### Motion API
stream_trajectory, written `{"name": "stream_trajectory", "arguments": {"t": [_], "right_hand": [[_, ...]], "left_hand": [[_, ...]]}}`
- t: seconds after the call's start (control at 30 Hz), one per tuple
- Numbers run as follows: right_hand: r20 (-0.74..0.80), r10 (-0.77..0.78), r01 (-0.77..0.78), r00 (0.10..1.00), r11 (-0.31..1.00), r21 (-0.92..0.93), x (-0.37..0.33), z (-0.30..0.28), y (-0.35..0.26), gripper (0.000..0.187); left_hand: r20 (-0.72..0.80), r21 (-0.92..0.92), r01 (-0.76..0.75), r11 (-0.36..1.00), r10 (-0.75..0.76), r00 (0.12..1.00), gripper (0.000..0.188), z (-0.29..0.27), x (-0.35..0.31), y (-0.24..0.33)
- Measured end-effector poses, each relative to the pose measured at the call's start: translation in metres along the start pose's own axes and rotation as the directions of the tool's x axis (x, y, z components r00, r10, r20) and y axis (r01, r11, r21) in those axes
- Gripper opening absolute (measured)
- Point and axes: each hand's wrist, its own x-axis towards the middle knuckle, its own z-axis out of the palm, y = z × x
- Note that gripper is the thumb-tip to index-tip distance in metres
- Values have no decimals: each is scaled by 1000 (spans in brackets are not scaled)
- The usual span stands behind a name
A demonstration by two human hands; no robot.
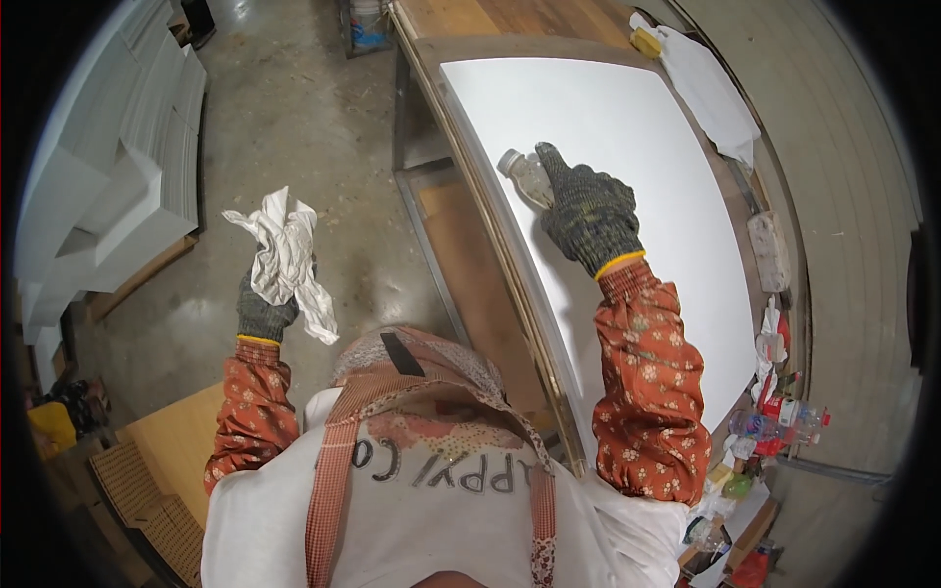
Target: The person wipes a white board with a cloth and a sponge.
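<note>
Right hand, right of upper centre: dark knit glove, yellow cuff. One digit is extended toward the top of the frame; the others are curled in. The grip is closed about the lower part of a clear plastic bottle, which lies tilted with its cap end to the upper left. Whether the bottle touches the surface below cannot be told.

Left hand, left of centre: matching glove, gathered around a crumpled white cloth. The cloth hides most of the fingers and hangs down at the lower right.

Beneath the right hand, a smooth white panel spans the right half, lying on a workbench. Along the bench's far right edge: a white rag, a yellow block and, lower right, further plastic bottles. Upper left: stacked white sheets beside the concrete floor.
</note>
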Motion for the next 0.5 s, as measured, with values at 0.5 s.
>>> {"name": "stream_trajectory", "arguments": {"t": [0.5], "right_hand": [[-33, -1, 2, 999, 1000, 11, -199, 34, -32, 72]], "left_hand": [[-476, -735, -193, 650, -292, 830, 39, -75, 30, 52]]}}
